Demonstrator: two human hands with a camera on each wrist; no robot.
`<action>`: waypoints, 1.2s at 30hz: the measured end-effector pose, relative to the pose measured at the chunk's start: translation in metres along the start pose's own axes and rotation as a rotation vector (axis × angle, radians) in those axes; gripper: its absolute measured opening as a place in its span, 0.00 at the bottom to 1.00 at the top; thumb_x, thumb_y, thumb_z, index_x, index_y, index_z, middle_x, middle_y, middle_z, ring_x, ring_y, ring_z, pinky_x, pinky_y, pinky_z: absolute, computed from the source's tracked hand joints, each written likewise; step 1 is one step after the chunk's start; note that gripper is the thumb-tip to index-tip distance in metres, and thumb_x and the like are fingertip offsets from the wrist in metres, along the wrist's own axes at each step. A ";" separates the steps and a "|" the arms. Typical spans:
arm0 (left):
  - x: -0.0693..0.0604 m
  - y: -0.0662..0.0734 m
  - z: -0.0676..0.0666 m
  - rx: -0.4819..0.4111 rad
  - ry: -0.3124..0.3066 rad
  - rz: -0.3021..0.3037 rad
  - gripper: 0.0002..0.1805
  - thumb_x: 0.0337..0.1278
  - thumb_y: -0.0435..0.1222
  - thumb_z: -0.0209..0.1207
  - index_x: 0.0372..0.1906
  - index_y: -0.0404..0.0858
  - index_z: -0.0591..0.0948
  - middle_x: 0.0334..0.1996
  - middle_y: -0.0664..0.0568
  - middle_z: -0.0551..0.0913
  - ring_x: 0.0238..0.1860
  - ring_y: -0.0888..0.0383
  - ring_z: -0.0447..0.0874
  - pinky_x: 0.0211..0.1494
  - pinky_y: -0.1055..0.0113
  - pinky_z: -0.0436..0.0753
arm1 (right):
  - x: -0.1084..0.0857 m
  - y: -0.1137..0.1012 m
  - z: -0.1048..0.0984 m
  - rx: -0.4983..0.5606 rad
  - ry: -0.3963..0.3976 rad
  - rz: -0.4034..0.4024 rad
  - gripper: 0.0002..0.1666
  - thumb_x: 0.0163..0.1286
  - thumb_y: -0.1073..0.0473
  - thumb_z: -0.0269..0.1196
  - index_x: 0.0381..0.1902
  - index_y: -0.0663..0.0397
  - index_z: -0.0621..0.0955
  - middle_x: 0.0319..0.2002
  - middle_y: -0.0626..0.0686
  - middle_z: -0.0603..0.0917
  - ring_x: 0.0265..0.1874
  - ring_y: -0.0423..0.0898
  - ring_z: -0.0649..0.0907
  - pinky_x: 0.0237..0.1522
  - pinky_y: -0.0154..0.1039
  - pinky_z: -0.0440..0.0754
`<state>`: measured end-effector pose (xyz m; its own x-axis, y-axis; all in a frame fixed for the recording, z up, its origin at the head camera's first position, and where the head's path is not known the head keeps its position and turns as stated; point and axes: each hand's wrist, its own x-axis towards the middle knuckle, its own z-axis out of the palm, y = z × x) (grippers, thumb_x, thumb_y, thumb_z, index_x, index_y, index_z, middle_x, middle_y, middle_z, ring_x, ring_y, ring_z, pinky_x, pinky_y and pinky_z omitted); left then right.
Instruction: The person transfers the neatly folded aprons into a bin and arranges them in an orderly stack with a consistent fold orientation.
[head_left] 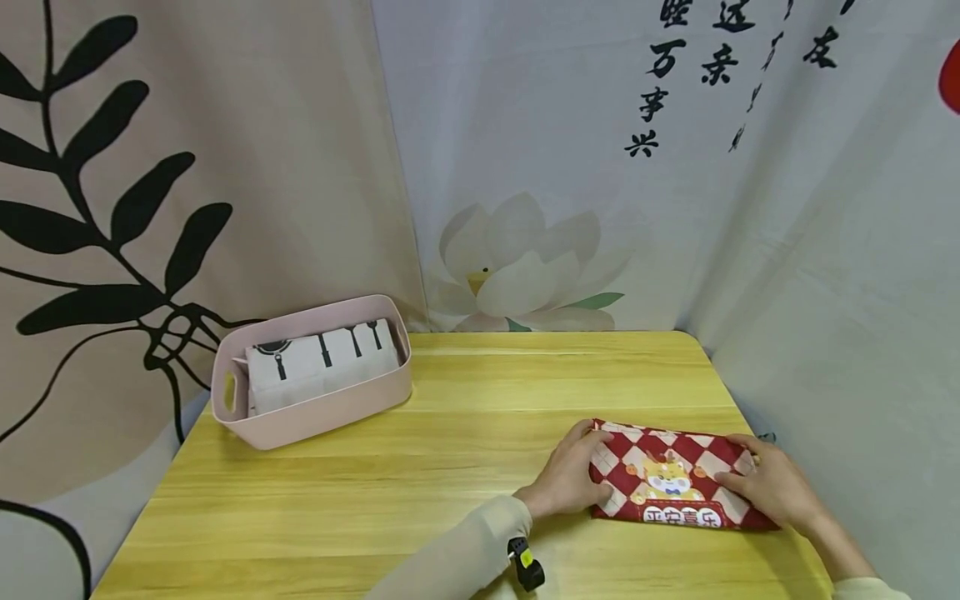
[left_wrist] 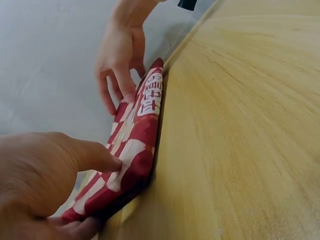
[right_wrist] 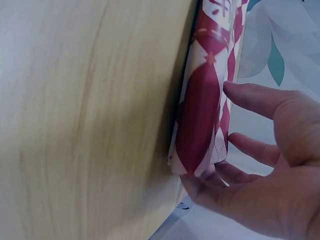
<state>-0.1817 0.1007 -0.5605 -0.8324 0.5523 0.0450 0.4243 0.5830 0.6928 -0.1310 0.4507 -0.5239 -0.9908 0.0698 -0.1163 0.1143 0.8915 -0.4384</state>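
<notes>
A flat, folded red-and-cream checked packet (head_left: 671, 479) lies at the right of the table, with a cartoon animal and white lettering on top; its exact kind is unclear. My left hand (head_left: 572, 471) grips its left end. In the left wrist view the thumb (left_wrist: 102, 157) of that hand presses the top, while fingers reach round the end and are partly hidden. My right hand (head_left: 776, 483) holds the right end. In the right wrist view, its thumb (right_wrist: 255, 97) touches the upper face and its fingertips curl round the end of the packet (right_wrist: 200, 110).
A pink basket (head_left: 322, 421) stands at the table's back left, holding a white folded item (head_left: 330, 375) with black prints. Printed curtains (head_left: 525, 125) hang behind and beside the wooden table (head_left: 337, 508). The packet lies near the table's right edge.
</notes>
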 end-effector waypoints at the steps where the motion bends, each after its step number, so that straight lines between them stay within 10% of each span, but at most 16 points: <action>1: 0.000 0.000 0.000 -0.013 0.000 0.004 0.43 0.56 0.37 0.81 0.79 0.47 0.79 0.87 0.44 0.69 0.83 0.43 0.75 0.82 0.51 0.82 | 0.000 0.000 0.000 0.007 -0.003 0.007 0.50 0.71 0.45 0.80 0.77 0.72 0.74 0.62 0.80 0.83 0.56 0.70 0.84 0.54 0.66 0.86; 8: 0.000 -0.006 -0.002 -0.139 0.020 -0.034 0.43 0.53 0.36 0.83 0.77 0.43 0.80 0.82 0.43 0.74 0.79 0.44 0.76 0.81 0.54 0.81 | 0.001 0.000 -0.001 0.050 0.006 0.025 0.50 0.72 0.44 0.79 0.78 0.71 0.74 0.68 0.83 0.79 0.61 0.73 0.83 0.57 0.65 0.86; 15: 0.000 -0.013 -0.005 -0.251 0.018 -0.050 0.44 0.52 0.33 0.83 0.76 0.40 0.80 0.65 0.45 0.87 0.55 0.61 0.86 0.56 0.75 0.85 | 0.004 0.001 0.002 0.094 0.005 0.022 0.48 0.73 0.46 0.80 0.77 0.72 0.75 0.64 0.83 0.83 0.59 0.73 0.89 0.46 0.44 0.87; 36: -0.010 -0.037 -0.023 -0.461 0.052 -0.094 0.44 0.62 0.29 0.77 0.83 0.46 0.76 0.73 0.46 0.81 0.57 0.55 0.89 0.47 0.74 0.91 | 0.005 -0.012 0.012 0.406 -0.038 0.015 0.46 0.81 0.53 0.74 0.87 0.59 0.68 0.80 0.77 0.69 0.69 0.79 0.84 0.45 0.36 0.94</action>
<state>-0.1972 0.0600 -0.5695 -0.8812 0.4727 -0.0055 0.1538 0.2977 0.9422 -0.1365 0.4352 -0.5304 -0.9862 0.0578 -0.1549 0.1556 0.6406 -0.7519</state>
